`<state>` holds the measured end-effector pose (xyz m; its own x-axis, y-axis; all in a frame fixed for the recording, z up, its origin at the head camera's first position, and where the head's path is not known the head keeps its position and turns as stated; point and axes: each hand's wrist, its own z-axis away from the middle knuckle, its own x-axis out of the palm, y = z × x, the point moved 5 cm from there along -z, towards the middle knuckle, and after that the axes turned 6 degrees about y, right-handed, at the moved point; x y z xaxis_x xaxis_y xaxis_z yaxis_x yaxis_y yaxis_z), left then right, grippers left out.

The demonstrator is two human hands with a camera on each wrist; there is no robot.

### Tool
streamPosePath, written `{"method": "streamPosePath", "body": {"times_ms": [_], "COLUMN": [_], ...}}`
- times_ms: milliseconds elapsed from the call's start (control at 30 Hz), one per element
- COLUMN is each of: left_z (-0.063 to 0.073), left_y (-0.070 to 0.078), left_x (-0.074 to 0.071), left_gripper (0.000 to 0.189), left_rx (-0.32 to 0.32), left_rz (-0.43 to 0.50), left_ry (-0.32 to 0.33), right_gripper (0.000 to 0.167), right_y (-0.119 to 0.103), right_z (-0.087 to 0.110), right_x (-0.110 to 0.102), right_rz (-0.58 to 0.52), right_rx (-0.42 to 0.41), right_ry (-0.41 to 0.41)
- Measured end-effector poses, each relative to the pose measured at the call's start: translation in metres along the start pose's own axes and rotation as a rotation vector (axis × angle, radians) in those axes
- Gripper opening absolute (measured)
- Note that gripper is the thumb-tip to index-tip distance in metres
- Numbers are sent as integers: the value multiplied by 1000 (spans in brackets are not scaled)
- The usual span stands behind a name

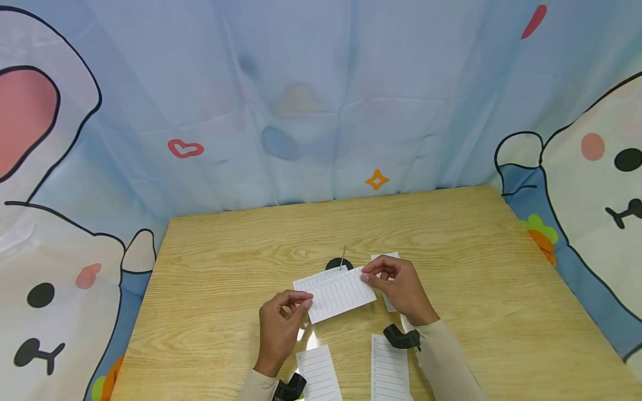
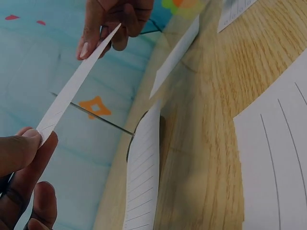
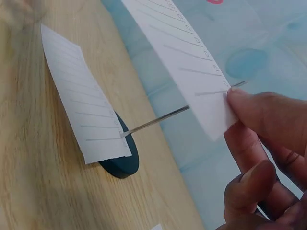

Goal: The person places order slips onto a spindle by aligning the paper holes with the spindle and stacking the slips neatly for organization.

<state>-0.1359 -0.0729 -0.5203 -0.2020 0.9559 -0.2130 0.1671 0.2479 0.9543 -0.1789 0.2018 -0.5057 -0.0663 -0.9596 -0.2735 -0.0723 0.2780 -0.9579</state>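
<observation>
Between both hands a white lined paper slip [image 1: 341,295] is held up, tilted, with a row of small checkboxes along one long edge. My left hand [image 1: 282,328] pinches its left end between thumb and fingers; my right hand [image 1: 401,284] pinches the right end. Close by stands a paper spike, its thin metal rod [image 3: 158,118] rising from a round black base [image 3: 122,165]. A second slip [image 3: 79,103] sits low on the rod, over part of the base. In the right wrist view the rod passes behind the held slip [image 3: 177,57], its tip showing beyond the far edge.
Lined slips lie on the wooden table [image 1: 225,267]: one at front left [image 1: 318,373], one at front right [image 1: 390,367], another partly behind my right hand [image 1: 393,255]. Black wrist cameras [image 1: 401,337] sit at both sleeves. A printed curtain [image 1: 301,55] hangs behind.
</observation>
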Motion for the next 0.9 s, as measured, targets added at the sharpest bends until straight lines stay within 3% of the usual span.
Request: {"method": "streamPosePath", "body": {"times_ms": [533,900], "left_z": [-17,-30], "left_y": [9,18], "left_x": [-8,-9], "left_gripper": [11,9], "left_rx": [53,48], "left_rz": [19,51], "left_ry": [49,38], "right_gripper": [7,6], "right_y": [-20,-27], "right_z": [-14,-25], "right_x": [7,6], "right_rz": [-10,-13], "right_rx": [-29,-33], "right_ry": [37,51]}}
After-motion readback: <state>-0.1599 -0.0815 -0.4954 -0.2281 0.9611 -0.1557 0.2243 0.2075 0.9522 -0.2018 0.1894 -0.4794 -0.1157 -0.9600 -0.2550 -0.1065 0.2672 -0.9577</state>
